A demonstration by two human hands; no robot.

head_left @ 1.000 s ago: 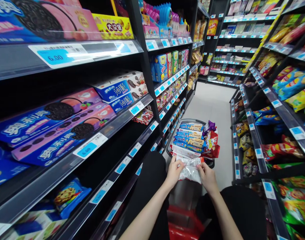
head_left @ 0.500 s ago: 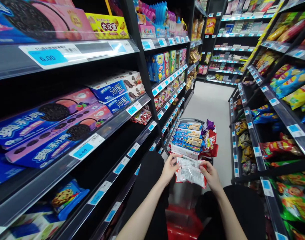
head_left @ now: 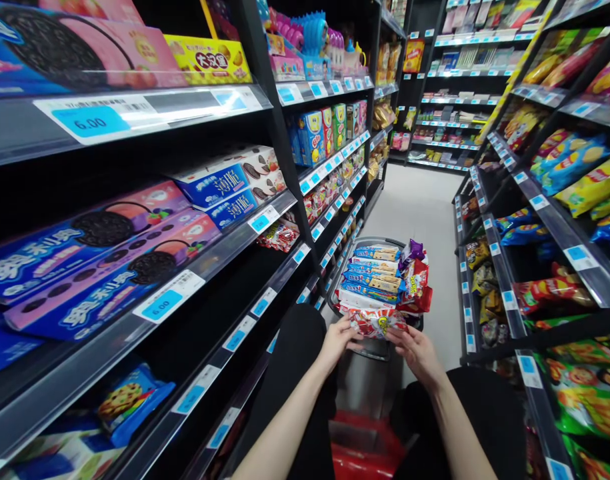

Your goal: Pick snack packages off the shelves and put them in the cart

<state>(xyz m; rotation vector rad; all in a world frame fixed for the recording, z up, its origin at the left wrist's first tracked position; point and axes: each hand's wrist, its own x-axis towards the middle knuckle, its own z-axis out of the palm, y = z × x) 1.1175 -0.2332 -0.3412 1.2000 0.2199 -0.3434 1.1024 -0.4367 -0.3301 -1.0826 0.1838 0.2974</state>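
Observation:
A red and white snack packet [head_left: 372, 323] is stretched between my two hands over the near end of a dark basket [head_left: 373, 349]. My left hand [head_left: 339, 340] grips its left end, thumb on top. At the right end my right hand [head_left: 413, 348] pinches the packet, fingers partly bent. Just beyond the packet, blue biscuit packs [head_left: 373, 277] lie in a stack inside the basket. Along the basket's right side are red snack bags [head_left: 415, 287] and a purple packet [head_left: 411, 252].
Boxed biscuits [head_left: 105, 267] fill the shelves close on my left. On the right, slanted racks hold bags of chips [head_left: 579, 160]. The pale floor [head_left: 419, 200] runs ahead to a back shelf [head_left: 455, 100]. Something red [head_left: 367, 447] sits low between my knees.
The packet has been turned over, from its white printed back to its red and white front. Both hands have moved it slightly forward, over the basket's near end.

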